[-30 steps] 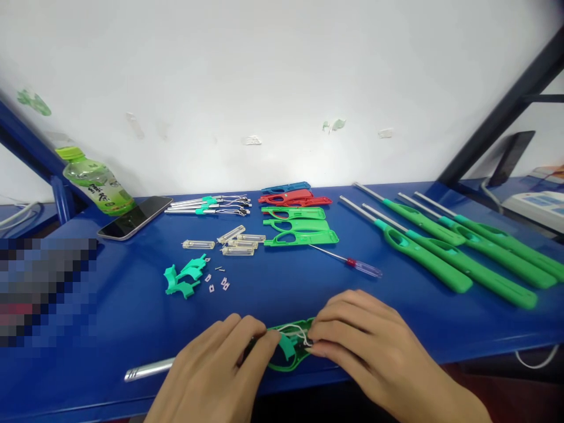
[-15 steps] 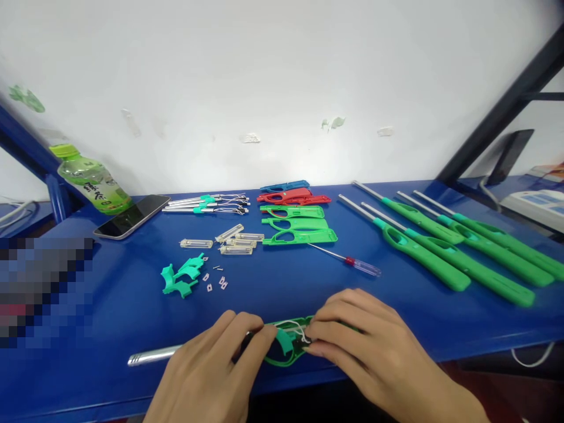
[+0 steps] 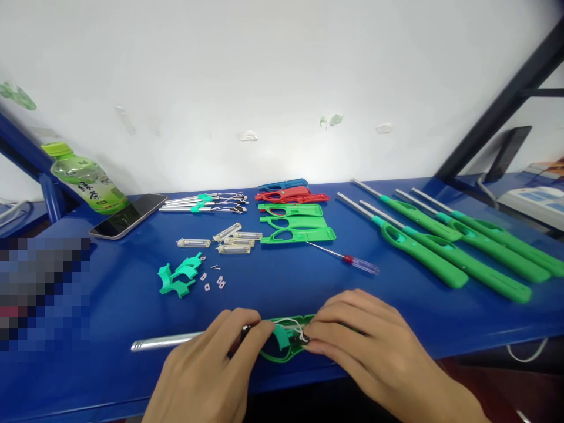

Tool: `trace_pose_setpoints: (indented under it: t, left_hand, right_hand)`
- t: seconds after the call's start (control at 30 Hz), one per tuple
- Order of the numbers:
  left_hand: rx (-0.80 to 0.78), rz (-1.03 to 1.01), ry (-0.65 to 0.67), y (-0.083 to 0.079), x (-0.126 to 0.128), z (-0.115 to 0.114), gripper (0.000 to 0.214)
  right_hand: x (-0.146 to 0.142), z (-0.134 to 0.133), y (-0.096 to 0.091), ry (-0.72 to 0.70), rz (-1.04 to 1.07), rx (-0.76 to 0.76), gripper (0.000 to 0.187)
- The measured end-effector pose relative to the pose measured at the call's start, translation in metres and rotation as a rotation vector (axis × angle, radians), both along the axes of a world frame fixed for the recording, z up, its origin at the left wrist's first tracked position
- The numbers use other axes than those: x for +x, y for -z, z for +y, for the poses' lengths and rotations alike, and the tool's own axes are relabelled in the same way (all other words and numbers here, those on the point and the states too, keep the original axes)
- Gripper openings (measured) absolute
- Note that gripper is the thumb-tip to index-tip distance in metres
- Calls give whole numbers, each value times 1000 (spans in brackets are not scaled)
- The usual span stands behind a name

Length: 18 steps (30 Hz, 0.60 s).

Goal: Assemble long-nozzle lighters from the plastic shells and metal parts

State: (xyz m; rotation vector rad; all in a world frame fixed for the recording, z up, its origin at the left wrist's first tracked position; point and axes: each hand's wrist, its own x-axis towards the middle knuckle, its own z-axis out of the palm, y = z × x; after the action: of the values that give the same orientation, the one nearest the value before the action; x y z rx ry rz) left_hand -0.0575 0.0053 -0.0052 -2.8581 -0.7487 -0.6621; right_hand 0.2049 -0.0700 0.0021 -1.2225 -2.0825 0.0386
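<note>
An opened green lighter shell lies at the table's front edge, its inside facing up. A silver lighter tube sticks out to the left from under my left hand. That hand is closed, thumb and index finger gripping the shell's left end. My right hand is closed too, its fingertips pinching a small black part inside the shell. Between the hands show a teal trigger and a looping white wire. My fingers cover both ends of the shell.
Teal triggers, small metal pieces and clear fuel tanks lie at middle left. Behind are wired tubes and coloured half shells. A screwdriver and several whole green lighters lie right; a phone and bottle left.
The silver tube has shifted slightly right and up, its angle a little changed. Both hands keep nearly the same grip on the shell. The whole view has moved slightly.
</note>
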Motion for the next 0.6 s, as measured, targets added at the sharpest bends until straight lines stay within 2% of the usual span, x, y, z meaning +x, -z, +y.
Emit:
trace_pose_setpoints:
  t: [0.23, 0.6]
  left_hand:
    - [47, 18, 15, -5, 3, -1, 51]
    - [-1, -30, 9, 1, 3, -2, 48]
  right_hand:
    - [0, 1, 1, -19, 22, -23, 12]
    - [-3, -1, 1, -3, 4, -11, 10]
